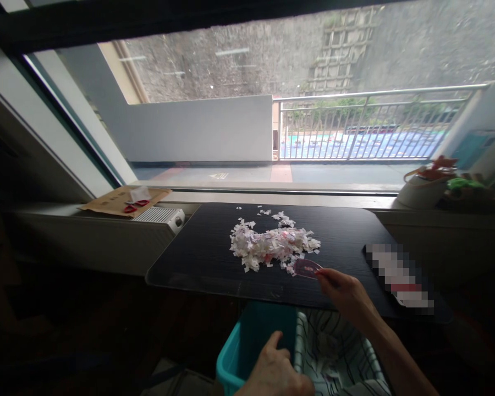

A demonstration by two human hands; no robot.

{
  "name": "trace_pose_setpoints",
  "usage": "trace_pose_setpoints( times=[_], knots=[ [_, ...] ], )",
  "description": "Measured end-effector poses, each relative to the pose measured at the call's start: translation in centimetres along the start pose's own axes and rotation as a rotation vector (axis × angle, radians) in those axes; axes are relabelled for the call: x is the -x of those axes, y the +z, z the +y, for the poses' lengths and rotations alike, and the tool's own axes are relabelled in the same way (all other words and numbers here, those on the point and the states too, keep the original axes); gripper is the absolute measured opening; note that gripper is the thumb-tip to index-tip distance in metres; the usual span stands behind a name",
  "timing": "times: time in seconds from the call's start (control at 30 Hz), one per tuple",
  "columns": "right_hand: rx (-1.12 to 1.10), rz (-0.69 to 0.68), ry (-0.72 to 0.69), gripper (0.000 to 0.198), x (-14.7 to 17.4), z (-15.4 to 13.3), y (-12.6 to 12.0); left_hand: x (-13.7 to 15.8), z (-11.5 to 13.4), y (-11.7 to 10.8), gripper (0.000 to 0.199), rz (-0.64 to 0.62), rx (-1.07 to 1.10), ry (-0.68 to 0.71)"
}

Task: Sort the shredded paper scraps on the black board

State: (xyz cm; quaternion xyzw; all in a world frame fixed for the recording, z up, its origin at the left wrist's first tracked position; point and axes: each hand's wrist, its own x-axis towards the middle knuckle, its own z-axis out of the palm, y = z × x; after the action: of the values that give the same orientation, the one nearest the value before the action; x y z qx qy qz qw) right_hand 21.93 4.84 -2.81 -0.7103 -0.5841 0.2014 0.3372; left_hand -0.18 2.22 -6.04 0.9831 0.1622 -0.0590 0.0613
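Observation:
My right hand (342, 289) pinches a translucent reddish flat plastic piece (306, 268) with a rounded edge. The piece lies low over the dark table (190, 264), its far edge touching a heap of small torn or cut white paper bits (268, 245), some of them pinkish. My left hand (274, 368) is below the table's front edge, over the teal bin (226, 360) and near the rim beside a white striped-lined basket (338, 352). One of its fingers sticks out while the others look partly curled, and I see nothing held in it. Pale scraps lie inside the basket.
A blurred-out dark-edged flat object (398, 278) lies at the table's right. Red-handled scissors (135, 206) rest on a brown paper envelope (119, 201) on the left sill, by a white radiator (165, 217). A light planter (421, 190) stands on the right sill. Beyond is a large window.

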Motion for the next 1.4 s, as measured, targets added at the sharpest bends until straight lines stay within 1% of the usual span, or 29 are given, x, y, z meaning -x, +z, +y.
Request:
trace_pose_setpoints(
  times=[0.17, 0.37, 0.57, 0.73, 0.93, 1.0, 1.1, 1.2, 1.3, 1.4],
  knots=[
    [0.02, -0.003, 0.001, 0.04, -0.2, 0.4, -0.2, 0.3, -0.2, -0.1, 0.019, 0.012, 0.013, 0.02],
    [0.015, 0.006, 0.037, 0.041, 0.1, 0.6, -0.9, 0.5, -0.1, -0.3, 0.016, 0.03, 0.029, -0.009],
    [0.011, -0.051, 0.014, 0.039, 0.4, 0.3, -1.1, 0.8, -0.2, 0.2, 0.015, 0.031, 0.005, -0.022],
    [-0.012, -0.045, 0.037, 0.04, 0.7, -0.3, -1.2, 1.5, -0.4, -1.0, 0.011, -0.002, 0.038, -0.076],
    [0.048, -0.104, 0.023, 0.036, 1.2, -0.6, -1.7, 2.5, -1.0, -1.8, 0.013, 0.004, 0.085, -0.147],
    [0.05, -0.094, 0.027, 0.036, 1.3, -0.5, -1.9, 2.5, -1.0, -2.0, 0.013, -0.028, 0.078, -0.156],
    [0.058, -0.081, 0.038, 0.039, 1.5, -0.5, -1.9, 2.3, -0.9, -2.7, 0.011, -0.117, 0.068, -0.166],
    [0.084, -0.123, 0.041, 0.035, 1.8, -0.8, -2.1, 2.1, -0.7, -3.7, 0.01, -0.186, 0.07, -0.175],
    [0.103, -0.144, 0.043, 0.033, 2.0, -1.0, -2.4, 1.9, -0.6, -4.3, 0.008, -0.228, 0.07, -0.17],
    [0.105, -0.108, 0.053, 0.034, 2.1, -1.3, -2.5, 1.9, -0.5, -4.4, 0.009, -0.234, 0.072, -0.165]
  ],
)
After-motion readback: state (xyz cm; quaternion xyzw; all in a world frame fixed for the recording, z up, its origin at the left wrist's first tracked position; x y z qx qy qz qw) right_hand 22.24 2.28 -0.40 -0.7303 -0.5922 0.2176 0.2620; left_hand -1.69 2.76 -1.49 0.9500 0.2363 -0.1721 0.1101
